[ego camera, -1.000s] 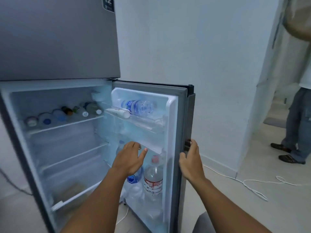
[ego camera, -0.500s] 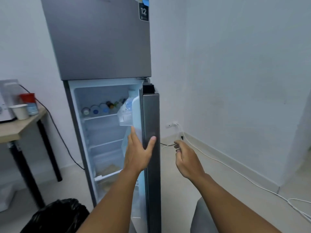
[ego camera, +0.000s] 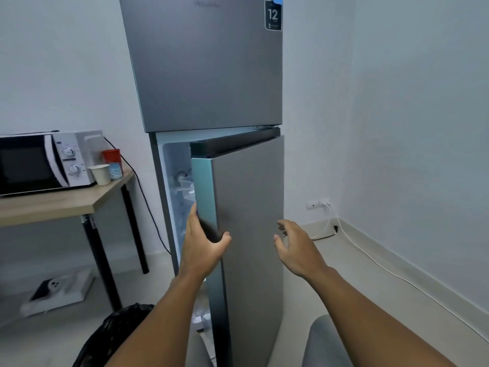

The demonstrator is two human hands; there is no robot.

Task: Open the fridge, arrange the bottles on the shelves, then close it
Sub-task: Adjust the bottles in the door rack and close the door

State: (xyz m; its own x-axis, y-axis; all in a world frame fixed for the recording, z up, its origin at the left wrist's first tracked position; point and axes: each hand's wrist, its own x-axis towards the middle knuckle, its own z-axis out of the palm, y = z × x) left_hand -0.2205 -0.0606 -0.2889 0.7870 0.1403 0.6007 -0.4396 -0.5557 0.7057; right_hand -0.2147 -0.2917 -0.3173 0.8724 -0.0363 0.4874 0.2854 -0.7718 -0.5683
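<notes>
Fridge [ego camera: 206, 62]: grey, 2 doors, against the white wall beside a table [ego camera: 60, 205].
Lower door [ego camera: 248, 207]: ajar, narrow gap on its left side.
Left hand [ego camera: 202, 247]: wrapped around the door's free edge, thumb on the front.
Right hand [ego camera: 296, 247]: fingers spread, holding nothing, just off the door front.
Bottles: cannot tell through the gap.

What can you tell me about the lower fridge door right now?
The lower fridge door is brushed grey metal with a dark top strip and a teal-tinted edge. It stands ajar, nearly closed, showing a sliver of lit interior. The left hand grips its free edge, thumb on the front; the right hand hovers open, not touching.
</notes>
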